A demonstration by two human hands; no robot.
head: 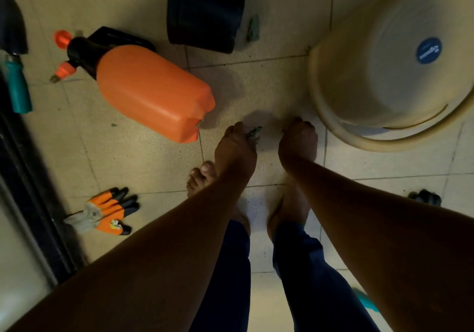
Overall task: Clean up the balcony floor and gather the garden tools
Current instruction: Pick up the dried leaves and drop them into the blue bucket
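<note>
Left hand (234,149) pinches a few dry leaf scraps (254,133) off the floor tiles (143,162), right hand (297,142) reaches down beside it, fingers curled under so I cannot tell its grip

From 9 to 3 o'clock: a teal-handled trowel (14,57) at 10 by the dark door track (30,185), orange work gloves (107,211) at 8, an orange pressure sprayer (151,90) lying on its side at 11, a black plastic pot (205,11) at 12, a tipped beige tub (395,62) at 2. The scraps look light and brittle, so a gentle fingertip pinch seems best; the sprayer is probably best lifted by its black pump head. Open tile lies between sprayer and tub, though the tub rim sits just beside the right hand
</note>
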